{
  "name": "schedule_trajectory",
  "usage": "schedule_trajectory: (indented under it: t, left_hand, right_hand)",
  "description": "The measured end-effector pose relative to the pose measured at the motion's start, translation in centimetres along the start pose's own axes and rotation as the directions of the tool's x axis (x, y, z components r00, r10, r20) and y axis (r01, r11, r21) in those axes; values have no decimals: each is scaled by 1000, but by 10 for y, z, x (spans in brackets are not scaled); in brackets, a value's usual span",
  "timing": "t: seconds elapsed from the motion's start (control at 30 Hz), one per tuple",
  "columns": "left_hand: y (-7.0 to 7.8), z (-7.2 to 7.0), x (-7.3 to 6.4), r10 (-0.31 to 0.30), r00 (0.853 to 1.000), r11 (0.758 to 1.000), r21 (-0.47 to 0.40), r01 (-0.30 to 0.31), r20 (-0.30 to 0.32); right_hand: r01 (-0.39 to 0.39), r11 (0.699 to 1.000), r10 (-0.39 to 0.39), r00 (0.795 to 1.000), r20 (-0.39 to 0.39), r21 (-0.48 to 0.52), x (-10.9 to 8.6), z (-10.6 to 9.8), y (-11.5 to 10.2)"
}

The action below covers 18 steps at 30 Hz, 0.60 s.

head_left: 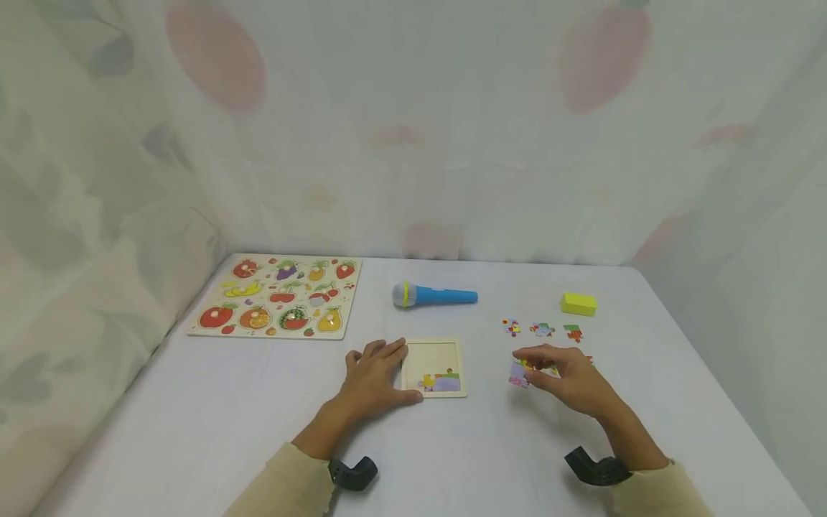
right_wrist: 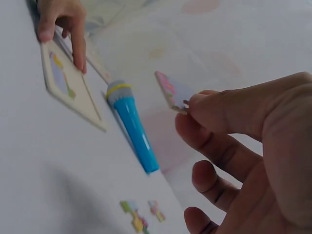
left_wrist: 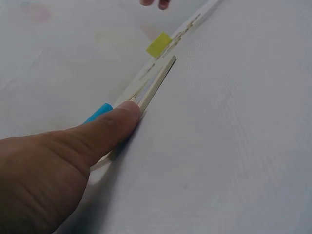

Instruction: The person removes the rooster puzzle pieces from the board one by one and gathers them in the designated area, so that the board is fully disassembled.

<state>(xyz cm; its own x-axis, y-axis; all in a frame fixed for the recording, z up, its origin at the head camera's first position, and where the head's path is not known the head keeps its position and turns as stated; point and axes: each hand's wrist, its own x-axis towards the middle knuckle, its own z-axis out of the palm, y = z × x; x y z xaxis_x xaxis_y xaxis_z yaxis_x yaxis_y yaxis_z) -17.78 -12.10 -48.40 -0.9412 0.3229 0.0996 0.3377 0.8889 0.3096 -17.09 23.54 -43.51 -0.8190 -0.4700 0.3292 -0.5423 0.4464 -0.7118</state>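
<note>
In the head view my left hand rests at the left side of a small square wooden puzzle tray. Its fingertips touch the tray's upper left edge and its thumb lies along the near edge, as the left wrist view also shows with the thumb. A few joined pieces fill the tray's near right part. To the right, my right hand pinches a lilac and pink jigsaw piece between thumb and index finger, raised above the table. The other fingers of that hand are loosely bent.
Loose jigsaw pieces lie beyond my right hand, some partly hidden by it. A yellow block sits behind them. Behind the tray is a blue toy microphone. A fruit puzzle board occupies the far left, before a curtain.
</note>
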Motion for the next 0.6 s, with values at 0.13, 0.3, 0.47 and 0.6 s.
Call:
schedule_trajectory:
  t: [0.13,0.3,0.47,0.6]
  left_hand:
    - [0,-1,1,-2,1000,1000,-10,2,5]
    - [1,-1,2,-11,1000,1000,-4,11,19]
    - [1,-2,2,-13,1000,1000,-2,13,22]
    - [1,-2,1,-16,1000,1000,-6,16,18]
  right_hand:
    - [-79,997,79,995,61,0,-6,-1,12]
    - [-65,997,60,991,120,35,-9,0,24]
    - [-100,994,91,978,187,41,-12,1,37]
    - [-159,987,150,961,234,20,-14,-2,41]
